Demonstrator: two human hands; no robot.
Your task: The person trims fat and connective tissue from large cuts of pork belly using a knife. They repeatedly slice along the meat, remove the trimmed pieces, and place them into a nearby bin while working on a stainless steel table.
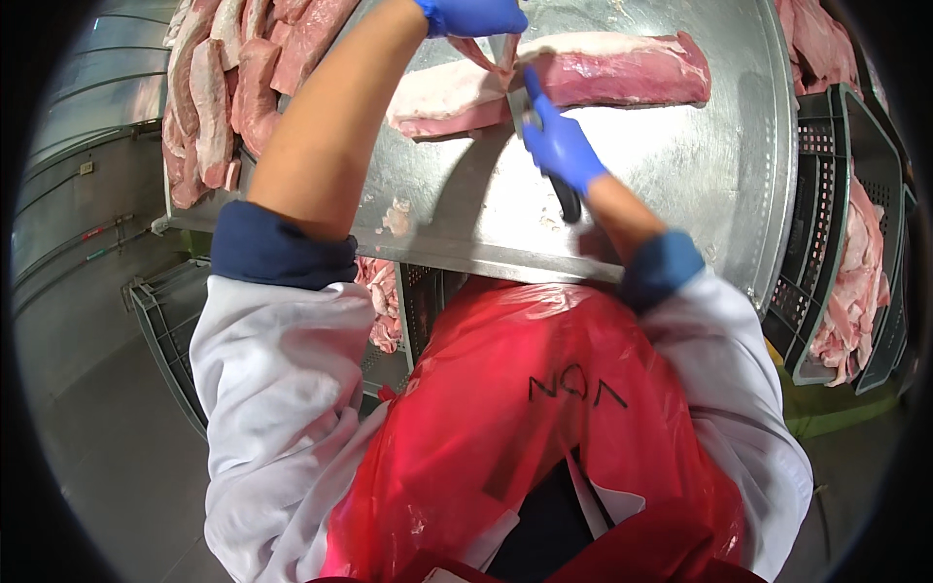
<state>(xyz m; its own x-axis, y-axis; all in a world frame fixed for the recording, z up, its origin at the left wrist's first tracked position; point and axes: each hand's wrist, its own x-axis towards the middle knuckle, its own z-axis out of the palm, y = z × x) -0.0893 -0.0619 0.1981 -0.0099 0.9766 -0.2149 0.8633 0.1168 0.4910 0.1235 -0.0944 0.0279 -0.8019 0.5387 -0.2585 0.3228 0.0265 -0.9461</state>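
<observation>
A long pork loin (pixel 622 78) lies crosswise on the metal table (pixel 418 194), its left part covered with pale fat and its right part bare pink. My left hand (pixel 476 14), in a blue glove at the top edge, is closed on a thin strip of meat (pixel 472 51) pulled up from the loin's middle. In a blue glove too, my right hand (pixel 564 146) grips a knife with a black handle (pixel 567 202). Its blade is at the loin's middle, just below the strip, and partly hidden by my fingers.
Several cut pork pieces (pixel 209 107) are heaped at the table's left. On the right, a dark perforated crate (pixel 812 194) stands beside another crate holding meat trimmings (pixel 855 282). Below the table's near edge, more trimmings (pixel 381 301) lie in a crate. Small scraps (pixel 397 218) stick to the tabletop.
</observation>
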